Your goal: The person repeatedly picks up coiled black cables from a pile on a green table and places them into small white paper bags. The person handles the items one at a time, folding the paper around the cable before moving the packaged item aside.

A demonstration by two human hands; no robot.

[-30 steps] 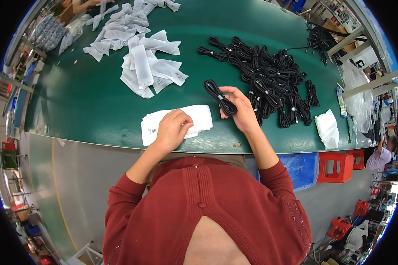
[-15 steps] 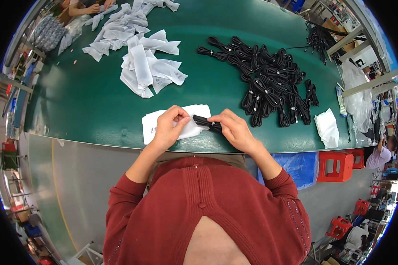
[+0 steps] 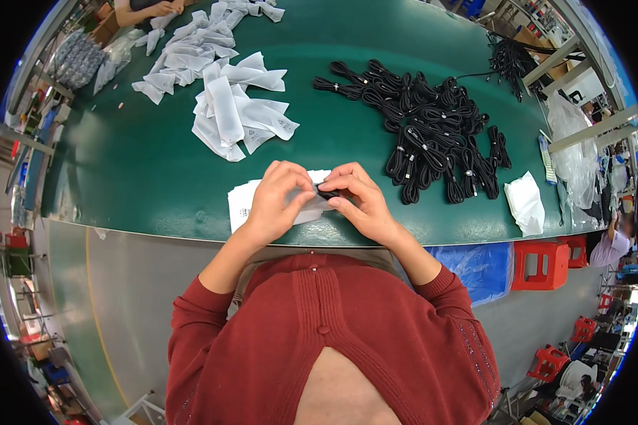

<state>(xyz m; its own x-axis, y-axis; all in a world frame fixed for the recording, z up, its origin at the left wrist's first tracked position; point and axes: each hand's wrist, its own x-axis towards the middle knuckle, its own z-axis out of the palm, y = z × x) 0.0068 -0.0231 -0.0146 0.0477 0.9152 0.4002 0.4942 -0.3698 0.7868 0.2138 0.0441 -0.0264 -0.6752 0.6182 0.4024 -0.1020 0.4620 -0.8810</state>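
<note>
On the green table [image 3: 156,177], near its front edge, lies a flat white plastic bag [image 3: 242,205] with a small printed label on its left part; the print is too small to read. Further back there is a loose pile of similar white bags [image 3: 237,113], thin and a little crumpled, and more of them lie toward the far left corner, where another person's hand [image 3: 164,8] rests. To the right is a big heap of black coiled cables [image 3: 432,138], each bundle tied in the middle, and beside it a small crumpled white bag [image 3: 526,202]. The left hand [image 3: 280,202] and the right hand [image 3: 358,202] meet above the front bag. Between them is one black cable bundle [image 3: 326,191], only a small dark part of it is visible. The fingers of both hands are closed around it and around the thin bag edge, fingertips almost touching. Red plastic stools [image 3: 539,263] stand on the floor at the right.
</note>
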